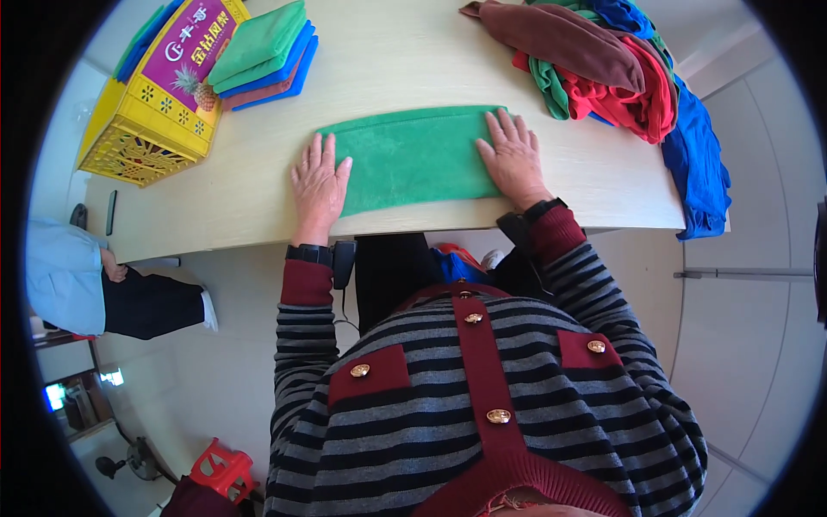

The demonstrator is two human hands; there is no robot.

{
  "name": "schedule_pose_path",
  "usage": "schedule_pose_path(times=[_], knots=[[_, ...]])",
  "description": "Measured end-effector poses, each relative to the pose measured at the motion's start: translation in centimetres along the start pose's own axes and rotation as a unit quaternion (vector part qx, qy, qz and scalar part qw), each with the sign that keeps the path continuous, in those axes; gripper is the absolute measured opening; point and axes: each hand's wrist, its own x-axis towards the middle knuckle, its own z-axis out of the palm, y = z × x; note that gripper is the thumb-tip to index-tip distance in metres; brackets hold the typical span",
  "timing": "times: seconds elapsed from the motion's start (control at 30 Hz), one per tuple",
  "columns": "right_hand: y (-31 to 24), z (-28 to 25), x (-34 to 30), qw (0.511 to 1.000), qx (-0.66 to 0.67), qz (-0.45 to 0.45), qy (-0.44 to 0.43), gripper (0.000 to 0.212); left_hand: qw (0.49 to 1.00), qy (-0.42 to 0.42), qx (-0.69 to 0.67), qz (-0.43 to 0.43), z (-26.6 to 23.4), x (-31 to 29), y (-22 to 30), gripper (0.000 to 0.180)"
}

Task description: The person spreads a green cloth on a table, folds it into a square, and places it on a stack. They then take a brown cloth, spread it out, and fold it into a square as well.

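Left head fisheye | looks down past chest (422, 379) to table (392, 65) | both hands (320, 191) near | rim detail perhaps unreliable

Lone cloth (413, 168): on table (396, 65), between left hand (320, 191) and right hand (519, 168); fingers touching both ends.
Table's near edge: just behind the fingers, by the wrists.
Cloth stack (263, 59): on table, beyond left fingers and to their left.
Crate (168, 112): farther left of left fingers, just beside stack; cloths (148, 41) in it.
Heap (594, 77): on table, beyond right fingers and to their right.
Draped cloth (699, 164): well right of right fingers, over table's right edge.
Second person (67, 271): well left of left fingers, off table.
Stool (220, 470): on floor, behind left fingers, leftward.
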Motion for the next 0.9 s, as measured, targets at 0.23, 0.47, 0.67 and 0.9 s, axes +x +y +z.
schedule_pose_path(times=[0.23,0.47,0.67,0.9], knots=[[3.0,-0.1,-0.8,0.998,-0.031,0.048,0.006,0.063,0.983,-0.082,0.012,-0.166,-4.3,0.0,2.4,0.047],[-6.0,-2.1,-2.6,0.992,-0.017,-0.126,0.011,0.077,0.965,-0.053,-0.146,-0.213,-3.1,0.3,1.5,0.03],[-10.2,-1.4,-4.2,0.98,0.01,-0.192,-0.054,0.09,0.673,-0.136,-0.686,-0.239,-3.3,-0.1,-2.1,0.023],[-12.2,-0.9,-4.0,0.978,0.015,-0.201,-0.062,0.089,0.532,-0.168,-0.794,-0.239,-9.3,0.8,-1.5,0.021]])
